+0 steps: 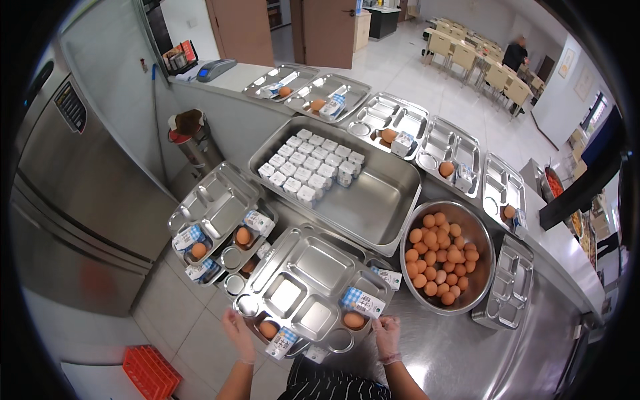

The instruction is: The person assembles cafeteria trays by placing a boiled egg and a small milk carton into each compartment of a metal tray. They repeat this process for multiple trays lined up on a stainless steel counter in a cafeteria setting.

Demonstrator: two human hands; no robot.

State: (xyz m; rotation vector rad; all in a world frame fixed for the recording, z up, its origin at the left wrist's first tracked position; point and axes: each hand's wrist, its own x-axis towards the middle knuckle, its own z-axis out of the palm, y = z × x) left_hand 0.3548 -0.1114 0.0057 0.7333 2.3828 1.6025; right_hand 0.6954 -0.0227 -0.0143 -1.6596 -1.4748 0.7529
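Steel tray (pixel 313 280) between both hands, open left hand (pixel 238 331) at its near-left rim, right hand (pixel 387 335) gripping its near-right edge

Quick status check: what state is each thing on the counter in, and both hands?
Top tray: holds one egg and a carton.
Big pan: partly filled with cartons.
Bowl: holds many eggs.
Left hand: open, at tray edge.
Right hand: gloved, fingers on tray rim.

Thin clear disposable glove on each hand (pixel 387 337), bare forearms, dark white-striped garment at the waist.
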